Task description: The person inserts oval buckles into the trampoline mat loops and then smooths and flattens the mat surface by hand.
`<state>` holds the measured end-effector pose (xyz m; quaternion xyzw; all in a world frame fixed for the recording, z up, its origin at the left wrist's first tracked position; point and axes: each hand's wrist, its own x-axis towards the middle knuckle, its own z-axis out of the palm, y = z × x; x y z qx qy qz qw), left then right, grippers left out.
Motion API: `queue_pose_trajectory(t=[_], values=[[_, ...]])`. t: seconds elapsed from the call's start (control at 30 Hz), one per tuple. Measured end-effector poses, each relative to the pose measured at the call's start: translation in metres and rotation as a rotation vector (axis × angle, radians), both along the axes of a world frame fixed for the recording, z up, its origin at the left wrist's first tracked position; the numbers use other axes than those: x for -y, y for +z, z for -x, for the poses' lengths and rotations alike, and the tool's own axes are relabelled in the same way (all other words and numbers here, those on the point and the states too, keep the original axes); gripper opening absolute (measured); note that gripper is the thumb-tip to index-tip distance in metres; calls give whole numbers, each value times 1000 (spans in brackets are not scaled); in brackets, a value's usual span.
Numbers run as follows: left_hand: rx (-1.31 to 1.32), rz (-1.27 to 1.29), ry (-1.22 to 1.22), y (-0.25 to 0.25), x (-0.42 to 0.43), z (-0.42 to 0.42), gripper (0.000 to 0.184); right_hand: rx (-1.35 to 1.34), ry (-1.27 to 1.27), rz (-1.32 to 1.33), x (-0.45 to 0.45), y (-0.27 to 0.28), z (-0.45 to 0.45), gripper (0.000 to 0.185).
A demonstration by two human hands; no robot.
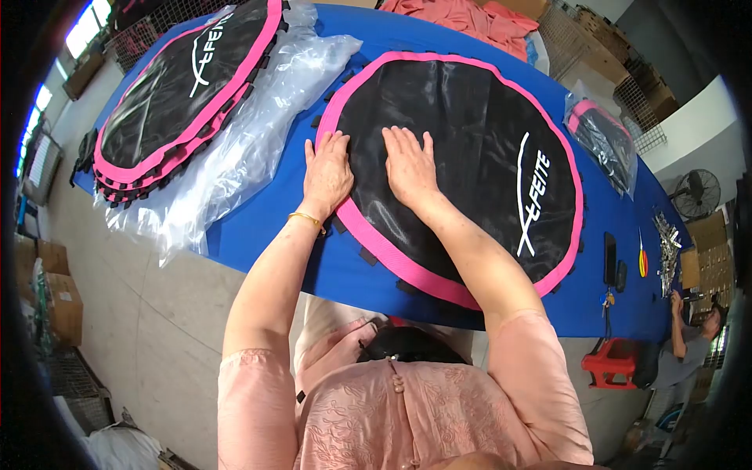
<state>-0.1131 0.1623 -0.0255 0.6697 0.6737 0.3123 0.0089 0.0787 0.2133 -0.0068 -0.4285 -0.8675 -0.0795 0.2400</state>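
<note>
In front of me a round black trampoline mat (pixel 462 110) with a pink border and white lettering lies flat on the blue table. My left hand (pixel 328 174) rests on its left edge, across the pink border, fingers stretched out. Lying flat on the black fabric, my right hand (pixel 410 164) has its fingers extended and thumb apart. Neither hand grips anything. Small dark tabs stick out around the mat's rim. To the left lies a stack of similar pink-edged mats (pixel 157 102), partly on clear plastic sheeting (pixel 274 117).
A bagged pink-and-black mat (pixel 603 137) lies at the table's right. Further along are a dark phone-like object (pixel 609 258), a yellow-and-red tool (pixel 643 262) and a pile of metal pieces (pixel 668 243). A red stool (pixel 611 364) and another person (pixel 685 345) are beyond the right edge.
</note>
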Motion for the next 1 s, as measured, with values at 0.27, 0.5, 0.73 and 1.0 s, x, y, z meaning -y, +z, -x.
queue_pose_trajectory(t=[0.27,0.5,0.73,1.0], values=[[-31,-43,19,0,0,-3,43,-4,151,5,44,9,9,53],[7,16,31,7,1,-5,46,-30,73,42,16,0,42,51],[6,3,26,6,1,-5,46,15,80,82,30,2,31,52],[14,6,22,8,3,-4,47,-10,125,46,43,4,11,52]])
